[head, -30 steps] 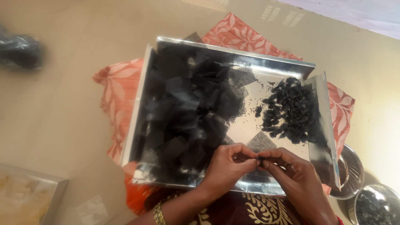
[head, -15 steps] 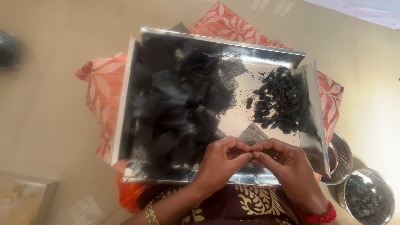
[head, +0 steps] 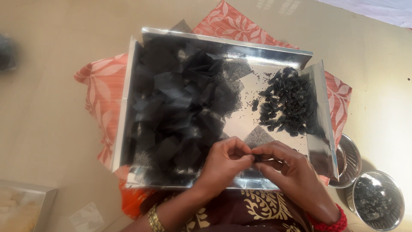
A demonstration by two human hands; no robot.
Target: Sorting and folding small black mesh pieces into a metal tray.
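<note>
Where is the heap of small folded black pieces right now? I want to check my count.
In the head view, the heap of small folded black pieces lies at the right end of the silver tray, beyond the right hand and right of the loose black net squares.

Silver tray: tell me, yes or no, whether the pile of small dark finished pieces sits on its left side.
No: the pile of small dark pieces lies at the right of the silver tray, while loose black mesh squares fill the left.

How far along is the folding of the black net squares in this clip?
Done: a heap of small folded black pieces lies at the tray's right side. In hand: the left hand and right hand pinch one dark piece between their fingertips. Left: a much larger pile of flat black net squares fills the tray's left, so most remains.
</note>
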